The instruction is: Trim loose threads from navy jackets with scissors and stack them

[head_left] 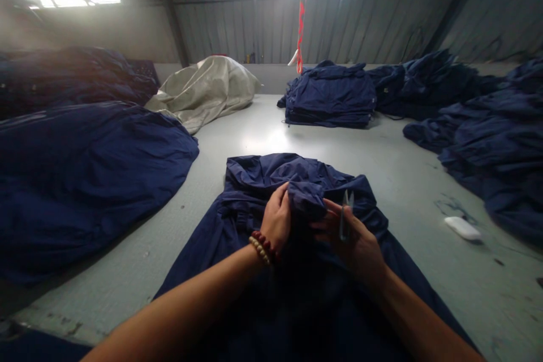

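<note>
Hands (275,218) (352,243) on bunched navy garment (271,175)

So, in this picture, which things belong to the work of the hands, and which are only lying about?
In use:
- left hand, gripping a fold of the navy cloth garment
- right hand, holding slim metal thread snips

Lying about:
- folded stack of navy garments
- large heap of navy cloth
- crumpled beige cloth bundle
- white oblong block
</note>
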A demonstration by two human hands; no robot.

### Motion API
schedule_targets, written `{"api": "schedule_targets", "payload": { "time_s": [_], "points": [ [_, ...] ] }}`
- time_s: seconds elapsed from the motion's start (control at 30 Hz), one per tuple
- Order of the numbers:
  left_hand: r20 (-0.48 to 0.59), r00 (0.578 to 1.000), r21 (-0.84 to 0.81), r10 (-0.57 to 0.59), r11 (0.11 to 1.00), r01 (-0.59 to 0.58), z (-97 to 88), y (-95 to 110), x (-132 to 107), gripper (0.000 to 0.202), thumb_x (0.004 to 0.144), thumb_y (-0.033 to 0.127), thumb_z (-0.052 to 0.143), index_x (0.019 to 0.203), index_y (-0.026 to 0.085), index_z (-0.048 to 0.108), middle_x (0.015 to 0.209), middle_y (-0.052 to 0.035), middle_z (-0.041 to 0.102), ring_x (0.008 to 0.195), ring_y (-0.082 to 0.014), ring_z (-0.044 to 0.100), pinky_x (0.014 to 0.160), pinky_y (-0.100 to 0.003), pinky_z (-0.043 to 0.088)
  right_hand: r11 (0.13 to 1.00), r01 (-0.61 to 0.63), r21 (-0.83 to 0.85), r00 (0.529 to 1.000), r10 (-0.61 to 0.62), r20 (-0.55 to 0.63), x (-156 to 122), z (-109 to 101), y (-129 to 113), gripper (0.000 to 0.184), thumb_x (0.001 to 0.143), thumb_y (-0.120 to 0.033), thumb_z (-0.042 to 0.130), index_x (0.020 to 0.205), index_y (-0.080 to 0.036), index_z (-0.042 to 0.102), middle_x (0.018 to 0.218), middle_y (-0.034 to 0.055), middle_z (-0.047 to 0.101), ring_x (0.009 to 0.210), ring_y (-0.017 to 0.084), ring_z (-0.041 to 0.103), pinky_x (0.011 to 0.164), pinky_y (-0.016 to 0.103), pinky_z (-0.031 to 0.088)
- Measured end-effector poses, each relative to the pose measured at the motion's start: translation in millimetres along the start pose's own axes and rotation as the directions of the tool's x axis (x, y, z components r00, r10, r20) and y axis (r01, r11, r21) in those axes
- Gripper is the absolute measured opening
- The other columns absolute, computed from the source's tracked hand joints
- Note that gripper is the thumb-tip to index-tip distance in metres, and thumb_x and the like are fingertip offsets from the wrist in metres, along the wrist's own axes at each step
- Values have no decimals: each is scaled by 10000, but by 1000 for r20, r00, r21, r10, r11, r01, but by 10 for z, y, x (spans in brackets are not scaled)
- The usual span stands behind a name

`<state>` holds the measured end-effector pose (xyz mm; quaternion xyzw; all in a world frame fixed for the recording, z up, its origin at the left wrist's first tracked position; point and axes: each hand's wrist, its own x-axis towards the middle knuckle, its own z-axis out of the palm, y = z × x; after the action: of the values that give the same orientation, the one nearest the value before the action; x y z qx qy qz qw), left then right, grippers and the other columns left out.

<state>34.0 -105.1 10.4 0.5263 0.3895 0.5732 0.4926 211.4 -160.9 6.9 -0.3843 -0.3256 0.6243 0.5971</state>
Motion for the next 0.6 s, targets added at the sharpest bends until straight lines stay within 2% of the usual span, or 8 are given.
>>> {"api": "schedule_targets", "payload": {
  "time_s": [0.07, 0.13, 0.23, 0.33, 0.4, 0.47, 0.53, 0.6],
  "points": [
    [-78, 995, 4, 64, 998, -64, -110, -28, -133, 257, 956, 441, 657, 1036, 199, 628, 919, -26, 659, 875, -183, 617, 840, -295, 508, 998, -50, 28, 997, 48, 64, -39, 11, -39, 435, 903, -598, 696, 1190, -282, 781, 1121, 73, 801, 961, 276, 770, 760, 407, 622],
    [-17, 992, -17, 124, 992, -125, -228, -12, -271, 285, 960, 476, 645, 952, 196, 594, 800, 12, 573, 706, -140, 525, 690, -253, 462, 998, -63, 8, 992, 61, 110, -68, 20, -35, 455, 916, -615, 675, 1199, -274, 781, 1226, 100, 780, 1025, 293, 761, 798, 425, 624],
    [132, 978, -75, 162, 985, -153, -326, 75, -398, 403, 982, 586, 578, 1013, 187, 623, 865, -9, 605, 766, -153, 552, 724, -260, 479, 996, -54, -68, 986, 64, 152, -77, 14, 48, 492, 901, -638, 687, 1189, -252, 789, 1249, 138, 769, 1059, 314, 753, 846, 455, 619],
    [142, 989, -79, 52, 996, -41, -320, 146, -395, 410, 953, 577, 652, 1096, 194, 627, 963, -27, 669, 877, -177, 613, 800, -268, 506, 979, -26, -203, 979, 66, 192, -71, 0, 140, 516, 905, -649, 676, 1172, -223, 791, 1139, 155, 792, 1007, 313, 759, 854, 467, 616],
    [139, 990, -75, -33, 996, 44, -298, 145, -355, 365, 942, 523, 701, 1072, 189, 636, 975, -30, 693, 888, -176, 637, 810, -265, 509, 932, 80, -354, 986, -21, 168, -84, 8, 155, 530, 933, -660, 627, 1155, -206, 784, 995, 137, 796, 882, 280, 758, 799, 436, 621],
    [127, 990, -86, -58, 994, 69, -285, 108, -323, 334, 938, 493, 718, 1035, 182, 648, 980, -35, 703, 891, -173, 646, 822, -265, 506, 785, 238, -572, 970, -221, 99, -119, 39, 125, 490, 972, -629, 580, 1146, -212, 772, 850, 85, 761, 729, 222, 713, 717, 370, 607],
    [118, 991, -74, -56, 995, 65, -279, 58, -321, 317, 920, 474, 746, 973, 176, 652, 931, -25, 689, 853, -157, 625, 803, -253, 491, 539, 359, -762, 882, -463, 87, -172, 90, 79, 395, 1004, -554, 555, 1125, -242, 765, 825, 49, 730, 695, 190, 674, 700, 322, 587],
    [121, 991, -27, -65, 997, 69, -268, 16, -351, 320, 895, 456, 777, 866, 169, 638, 827, -3, 638, 775, -129, 567, 743, -231, 458, 339, 427, -838, 792, -587, 167, -233, 147, 51, 287, 992, -484, 590, 1082, -275, 764, 863, 36, 733, 718, 183, 674, 699, 293, 580]
  ]
}}
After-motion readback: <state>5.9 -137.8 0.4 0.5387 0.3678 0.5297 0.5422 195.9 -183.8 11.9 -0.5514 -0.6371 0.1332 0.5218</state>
